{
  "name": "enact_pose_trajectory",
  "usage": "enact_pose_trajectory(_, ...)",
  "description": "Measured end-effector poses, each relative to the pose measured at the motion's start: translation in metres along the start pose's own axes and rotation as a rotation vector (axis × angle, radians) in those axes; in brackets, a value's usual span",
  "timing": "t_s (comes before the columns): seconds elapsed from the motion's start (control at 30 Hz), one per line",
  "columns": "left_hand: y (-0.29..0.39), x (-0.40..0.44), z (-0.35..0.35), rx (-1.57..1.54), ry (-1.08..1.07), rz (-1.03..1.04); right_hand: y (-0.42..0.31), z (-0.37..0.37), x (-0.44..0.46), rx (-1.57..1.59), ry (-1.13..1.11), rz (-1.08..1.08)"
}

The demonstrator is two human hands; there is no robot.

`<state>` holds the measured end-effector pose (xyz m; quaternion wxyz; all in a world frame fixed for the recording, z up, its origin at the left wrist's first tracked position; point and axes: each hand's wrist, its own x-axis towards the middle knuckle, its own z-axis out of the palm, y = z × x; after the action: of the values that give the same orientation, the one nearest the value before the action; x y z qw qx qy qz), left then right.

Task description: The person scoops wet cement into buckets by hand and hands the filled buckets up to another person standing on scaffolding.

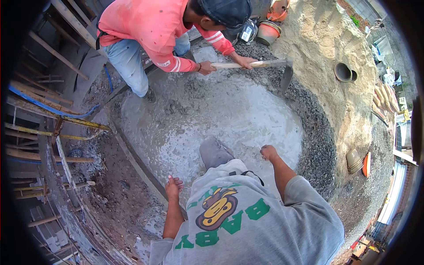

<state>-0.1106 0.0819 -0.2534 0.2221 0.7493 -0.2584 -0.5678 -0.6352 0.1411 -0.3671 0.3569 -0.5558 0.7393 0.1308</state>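
Note:
My left hand (174, 186) hangs low over the left side of the wet cement mix (198, 106), near a long straight edge board (141, 170). It holds nothing, its fingers loosely apart. Over the pale wet patch on the right, my right hand (268, 153) is curled closed, with nothing visible in it. My knee in grey trousers (214, 152) shows between them. Across the mix, a person in a pink top (145, 31) bends forward and grips a hoe (247, 64) with both hands. Its metal blade meets the gravel (316, 137) at the rim of the mix.
Pale sand (327, 48) rises beyond the gravel ring. A bucket (268, 33) stands at the far side, and a dark bucket (343, 72) lies on the sand. Further buckets (353, 161) are at right. Wooden poles (57, 53) and a blue hose (53, 106) run along the left.

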Motion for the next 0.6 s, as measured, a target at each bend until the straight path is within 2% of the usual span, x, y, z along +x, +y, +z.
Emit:
enact_pose_trajectory(0.1,-0.002,0.004,-0.002,0.015,-0.010,-0.016,0.002,-0.009,-0.010,-0.335,0.104,-0.200)
enact_pose_trajectory(0.3,0.003,0.000,-0.004,0.046,-0.029,-0.035,0.004,-0.024,-0.016,-0.208,0.071,-0.092)
enact_pose_trajectory(0.5,0.003,0.006,-0.006,0.012,-0.008,0.004,0.000,-0.031,-0.004,-0.296,0.001,-0.134)
enact_pose_trajectory(0.6,0.000,0.006,-0.010,-0.006,0.009,0.000,-0.009,-0.032,-0.001,-0.161,0.059,-0.058)
